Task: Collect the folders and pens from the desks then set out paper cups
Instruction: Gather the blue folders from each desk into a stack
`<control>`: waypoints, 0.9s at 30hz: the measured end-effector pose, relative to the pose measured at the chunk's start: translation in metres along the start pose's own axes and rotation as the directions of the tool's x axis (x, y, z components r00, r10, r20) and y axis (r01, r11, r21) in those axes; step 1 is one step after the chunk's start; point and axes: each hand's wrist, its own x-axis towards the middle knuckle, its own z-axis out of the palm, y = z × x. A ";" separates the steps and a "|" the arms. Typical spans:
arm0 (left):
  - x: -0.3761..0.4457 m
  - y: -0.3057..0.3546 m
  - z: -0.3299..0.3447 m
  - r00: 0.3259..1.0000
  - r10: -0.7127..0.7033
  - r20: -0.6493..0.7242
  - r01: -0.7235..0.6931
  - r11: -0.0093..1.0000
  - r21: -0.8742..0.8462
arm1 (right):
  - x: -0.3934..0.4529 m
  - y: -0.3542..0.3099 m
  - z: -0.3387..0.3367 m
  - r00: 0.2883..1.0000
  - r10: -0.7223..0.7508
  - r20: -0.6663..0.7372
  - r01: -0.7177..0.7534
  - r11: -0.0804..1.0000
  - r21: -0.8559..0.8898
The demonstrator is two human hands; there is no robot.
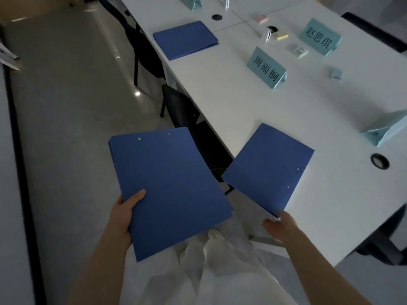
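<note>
Left hand, thumb on top and fingers hidden beneath, grips the near left edge of a stack of blue folders held level over the floor, clear of the surface. Layered edges at the stack's far left corner suggest several folders, though the number cannot be read. Right hand takes the near corner of a single blue folder, which overhangs the surface edge with its far part apparently over the white top; how the fingers close on that corner is partly hidden, so the hold is judged a pinch, not seen as one.

Progress, as a judgement: collection of folders is under way. One stack is already in hand, a second folder is being taken, and a third blue folder lies flat on the surface farther along, well apart from both hands. No pens can be made out, and no paper cups appear, so that step seems not yet begun.

Other items on the surface: two pale green name cards standing upright, another at the right edge, small pastel note pads, and round cable ports. Dark chairs are pushed in beside the surface.

Containers: none is visible; the folders are closed and their contents cannot be told.
</note>
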 end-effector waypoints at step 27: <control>0.003 0.002 -0.011 1.000 0.015 0.013 -0.014 1.000 -0.006 | -0.067 -0.031 0.024 0.900 -0.311 0.304 0.075 0.799 0.597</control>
